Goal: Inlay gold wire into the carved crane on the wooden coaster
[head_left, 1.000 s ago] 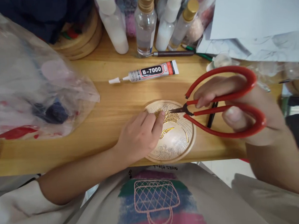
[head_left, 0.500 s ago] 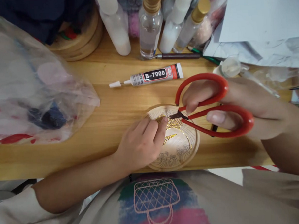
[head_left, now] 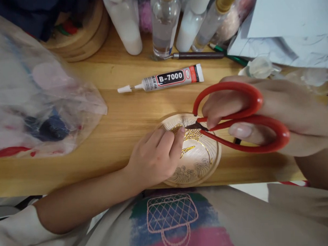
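A round wooden disc with dark wave lines and gold line work lies at the table's front edge. My left hand rests on its left part, fingers curled, the index fingertip pressed on the surface by the gold work; whether anything is under the fingers is hidden. Red-handled scissors are in my right hand, with thumb and fingers through the loops. Their small dark blades point left and end just right of my left index fingertip, over the disc's upper part.
Behind the disc lies a B-7000 glue tube. Several bottles stand at the back, with a dark-handled tool before them. A clear plastic bag is at left, a round wooden box behind it, papers at back right.
My right hand and the scissor handles have shifted a little to the right, while the blade tips stay beside my left index finger. The view has moved slightly.
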Available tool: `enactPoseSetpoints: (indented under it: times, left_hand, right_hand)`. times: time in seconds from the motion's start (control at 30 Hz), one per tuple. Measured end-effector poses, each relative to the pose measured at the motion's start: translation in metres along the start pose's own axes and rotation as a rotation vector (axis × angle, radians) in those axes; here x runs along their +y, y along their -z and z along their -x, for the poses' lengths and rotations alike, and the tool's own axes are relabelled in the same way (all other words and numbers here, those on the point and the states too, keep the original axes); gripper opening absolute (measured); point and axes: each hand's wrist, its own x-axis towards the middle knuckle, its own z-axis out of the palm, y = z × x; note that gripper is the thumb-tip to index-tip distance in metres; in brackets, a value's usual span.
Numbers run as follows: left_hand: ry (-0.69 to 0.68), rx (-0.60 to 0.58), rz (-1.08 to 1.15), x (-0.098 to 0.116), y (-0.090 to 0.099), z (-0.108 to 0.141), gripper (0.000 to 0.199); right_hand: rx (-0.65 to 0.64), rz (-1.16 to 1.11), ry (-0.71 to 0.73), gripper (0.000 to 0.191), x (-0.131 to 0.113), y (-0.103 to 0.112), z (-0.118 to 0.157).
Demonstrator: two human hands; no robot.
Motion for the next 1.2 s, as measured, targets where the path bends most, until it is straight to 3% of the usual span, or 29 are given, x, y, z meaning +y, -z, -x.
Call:
enactPoseSetpoints:
  times: [0.2, 0.4, 0.6, 0.73, 0.9, 1.0, 1.1, 1.2]
  left_hand:
    - [-0.006, -0.014, -0.010, 0.000, 0.000, 0.000, 0.019]
    - [0.002, -0.046, 0.027, 0.001, 0.000, 0.000, 0.023]
    - [-0.003, -0.035, 0.006, 0.001, 0.001, 0.001, 0.024]
    - [0.001, -0.021, 0.035, 0.001, -0.002, 0.002, 0.026]
    - [0.013, 0.002, -0.003, 0.000, -0.002, 0.002, 0.023]
    - [0.033, 0.033, 0.022, -0.004, 0.003, 0.000, 0.023]
    - [0.065, 0.065, 0.100, -0.011, 0.010, -0.004, 0.023]
    - [0.195, 0.106, 0.272, -0.020, 0.019, -0.008, 0.029]
  right_hand:
    - [-0.054, 0.059, 0.037, 0.021, 0.006, 0.001, 0.010]
    - [-0.102, 0.134, 0.200, 0.017, 0.008, 0.004, 0.009]
    - [-0.114, 0.081, 0.060, 0.011, 0.007, 0.004, 0.002]
    - [-0.120, -0.023, -0.087, 0.023, 0.003, 0.004, -0.001]
    - [-0.024, -0.055, -0.111, 0.027, -0.001, 0.003, -0.001]
    - [0.032, -0.027, -0.034, 0.019, -0.007, 0.004, 0.004]
    - [0.077, 0.135, 0.110, 0.013, -0.017, 0.004, 0.014]
    - [0.206, 0.288, 0.079, 0.016, -0.030, 0.001, 0.029]
